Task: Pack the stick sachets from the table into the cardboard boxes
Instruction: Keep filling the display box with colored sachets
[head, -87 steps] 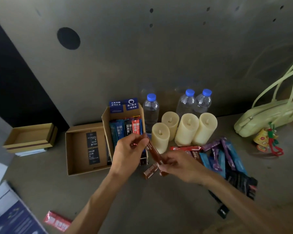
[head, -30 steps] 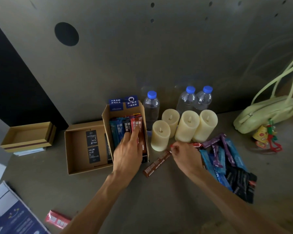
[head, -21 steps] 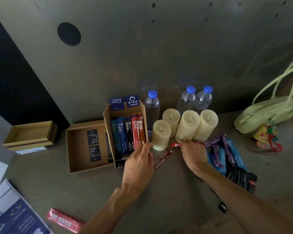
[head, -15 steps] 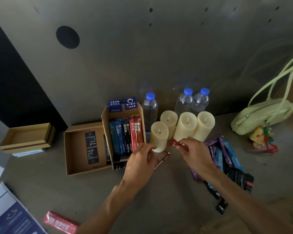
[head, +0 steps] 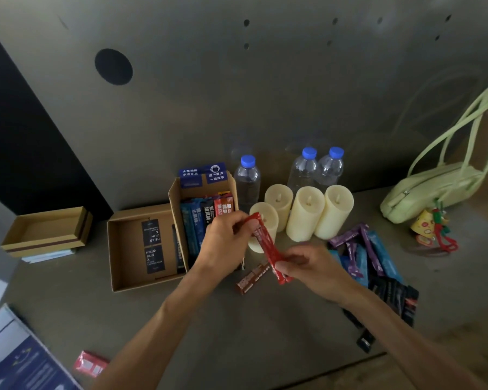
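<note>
- The left hand [head: 226, 243] pinches the top end of a red stick sachet [head: 262, 240]. The right hand [head: 313, 267] pinches its bottom end. Both hold it up over the counter [head: 265, 333], I think to keep it straight so it can slide into a box.
- The tall box [head: 174, 218] stands just beside the left hand. Blue, black and red sachets stand side by side in it, likely so that more will fit.
- One brown sachet [head: 251, 277] lies on the counter under the hands. It is not packed yet.
- A pile of sachets [head: 364, 254] lies by the right arm, easy to reach. It is too jumbled to count.
- One stray red sachet [head: 92, 363] lies well apart, near the front left of the counter.
- There are three boxes: the tall box, a flat box [head: 116, 257] touching its left side, and a side box [head: 46, 235] far to the left.
- Three water bottles [head: 247, 181] and four candles [head: 304, 215] stand at the back, out of the way.
- One green bag [head: 428, 190] lies at the right.
</note>
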`<action>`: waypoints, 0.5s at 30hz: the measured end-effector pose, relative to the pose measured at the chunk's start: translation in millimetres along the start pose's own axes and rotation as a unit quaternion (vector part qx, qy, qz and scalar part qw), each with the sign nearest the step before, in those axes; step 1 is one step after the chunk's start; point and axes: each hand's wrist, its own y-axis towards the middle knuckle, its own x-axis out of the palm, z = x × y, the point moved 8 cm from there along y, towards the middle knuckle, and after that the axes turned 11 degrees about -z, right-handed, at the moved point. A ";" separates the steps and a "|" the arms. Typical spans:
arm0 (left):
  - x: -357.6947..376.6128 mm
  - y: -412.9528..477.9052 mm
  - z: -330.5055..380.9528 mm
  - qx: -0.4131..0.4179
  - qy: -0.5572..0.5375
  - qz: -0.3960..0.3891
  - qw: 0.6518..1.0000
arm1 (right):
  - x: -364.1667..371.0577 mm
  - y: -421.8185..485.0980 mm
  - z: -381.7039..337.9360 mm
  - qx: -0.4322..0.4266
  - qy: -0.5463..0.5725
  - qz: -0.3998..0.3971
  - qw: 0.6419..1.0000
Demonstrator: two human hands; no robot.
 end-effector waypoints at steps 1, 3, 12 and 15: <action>-0.9 -0.3 -0.6 -0.003 0.002 -0.008 1.000 | 3.6 -1.0 2.4 0.011 0.015 -0.009 1.000; -1.5 -1.9 -1.6 -0.008 -0.002 -0.017 1.000 | 8.7 -1.2 3.2 0.014 0.020 -0.015 1.000; 12.4 -12.9 -15.7 -0.034 -0.023 -0.061 0.997 | 14.7 3.5 -12.2 -0.001 0.033 0.004 0.999; 7.2 -14.9 -23.8 -0.048 -0.022 -0.034 0.998 | 26.4 9.1 -6.2 0.026 0.041 -0.021 0.999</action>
